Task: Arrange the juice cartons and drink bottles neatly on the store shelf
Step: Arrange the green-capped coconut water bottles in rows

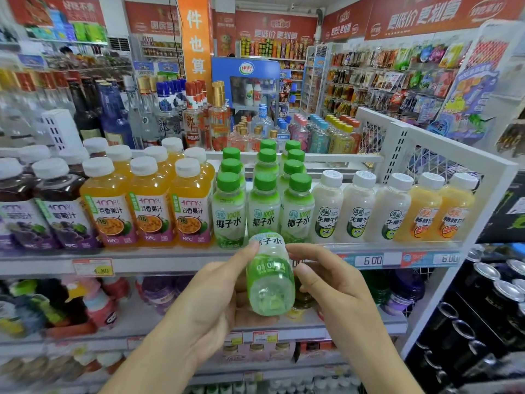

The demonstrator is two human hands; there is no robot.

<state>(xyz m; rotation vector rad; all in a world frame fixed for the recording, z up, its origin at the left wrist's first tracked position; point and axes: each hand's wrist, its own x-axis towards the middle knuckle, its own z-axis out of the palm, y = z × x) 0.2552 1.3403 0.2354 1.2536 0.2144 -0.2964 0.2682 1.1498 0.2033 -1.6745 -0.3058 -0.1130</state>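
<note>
Before the shelf (199, 258) — clear green-labelled coconut-water bottle (270, 280), base outward — both hands' grip curled around it.

Both your forearms reach up from the bottom of the view and meet at the coconut water bottle (270, 280), which you hold tilted, cap end away from you. Your left hand (218, 297) lies under and to the left of the bottle, palm cupped against its side, forefinger stretched up along its left edge to the upper label. Your right hand (326, 282) sits just right of the bottle, wrist bent, thumb and forefinger curled in to touch its right side near the middle. Both arms are bare, with no sleeves showing.
</note>
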